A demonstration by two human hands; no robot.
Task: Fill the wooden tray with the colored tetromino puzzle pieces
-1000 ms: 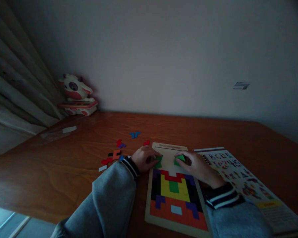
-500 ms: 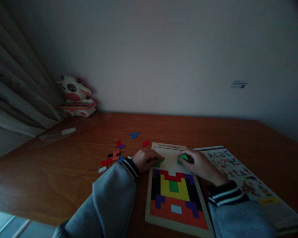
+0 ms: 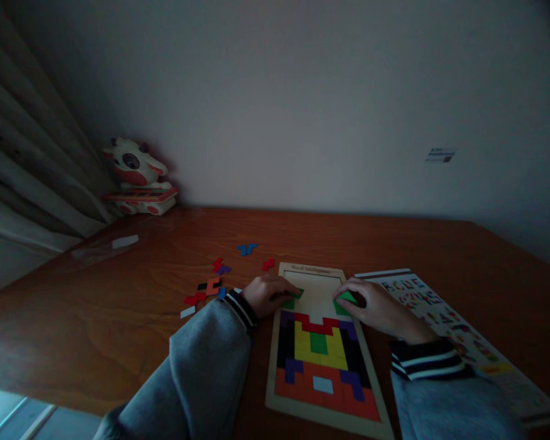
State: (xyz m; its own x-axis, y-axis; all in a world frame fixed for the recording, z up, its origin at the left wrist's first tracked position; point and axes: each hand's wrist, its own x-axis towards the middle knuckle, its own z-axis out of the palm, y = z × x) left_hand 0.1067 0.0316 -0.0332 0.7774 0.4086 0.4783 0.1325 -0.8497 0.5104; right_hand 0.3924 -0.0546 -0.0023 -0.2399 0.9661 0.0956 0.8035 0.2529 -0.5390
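Note:
A wooden puzzle board lies in front of me, its lower part filled with red, orange, yellow, black, purple, white and green pieces. My left hand is at the board's left edge, its fingers closed on a green puzzle piece that they partly cover. Over the right side of the bare upper area, my right hand pinches another green puzzle piece between thumb and fingers. The piece's lower right is hidden by the thumb.
Loose puzzle pieces in several colours lie left of the board, with blue ones farther back. A printed pattern sheet lies to the right, partly under my right arm. A cow toy stands at the back left.
My right hand has shifted slightly right and down with its green piece, toward the board's right edge. My left hand has barely moved.

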